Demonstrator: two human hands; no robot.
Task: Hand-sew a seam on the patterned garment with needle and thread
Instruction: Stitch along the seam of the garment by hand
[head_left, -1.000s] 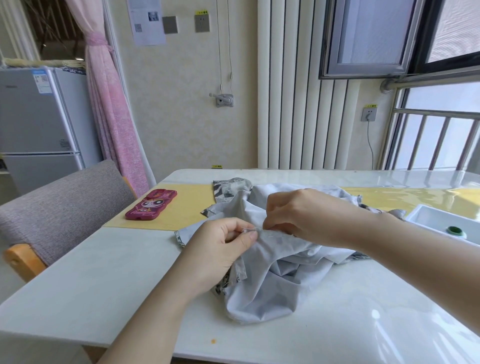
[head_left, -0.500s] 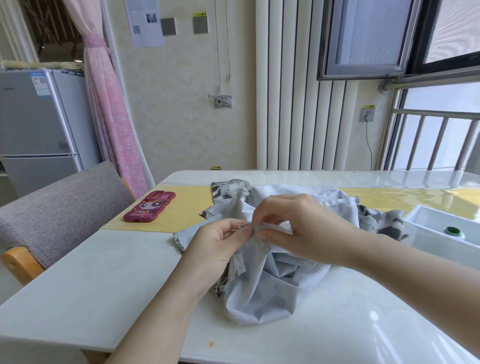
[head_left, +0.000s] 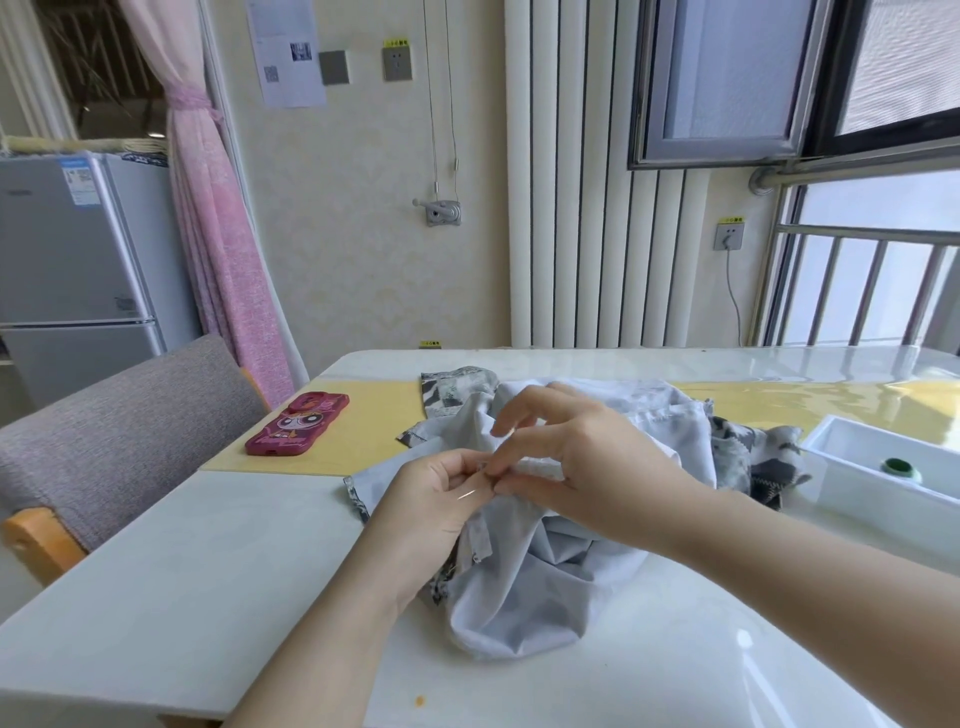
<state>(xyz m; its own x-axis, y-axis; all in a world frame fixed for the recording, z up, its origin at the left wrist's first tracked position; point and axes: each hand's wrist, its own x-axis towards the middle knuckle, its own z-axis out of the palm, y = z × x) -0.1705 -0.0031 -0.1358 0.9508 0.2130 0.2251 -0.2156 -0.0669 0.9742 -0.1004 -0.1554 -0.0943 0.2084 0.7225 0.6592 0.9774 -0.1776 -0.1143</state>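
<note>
Garment (head_left: 519, 597) lies heaped mid-surface, its far part on the yellow mat (head_left: 363, 431), pale reverse side up and patterned side showing at the far and right edges.

Left grip (head_left: 441, 501): closed, thumb and fingers pinching a fold of the garment at the seam line.

Right grip (head_left: 587, 467): thumb and forefinger pinched together at the same fold, other fingers lifted and spread. A thin glint just beside those fingertips reads as the needle (head_left: 466, 494), and I judge the right grip holds it. Thread too fine to make out.

Step in hand, as I judge it: passing the needle through the folded edge. To do it well:
- hold the fold flat and taut with the left grip, thumb clear of the point
- enter close to the edge and catch both layers
- draw through evenly, snug but not puckering

Elsewhere on the surface (head_left: 208, 571): phone (head_left: 296, 423) at the mat's left end, white tray (head_left: 852, 499) at the right edge with a green spool (head_left: 901, 467) in it.
</note>
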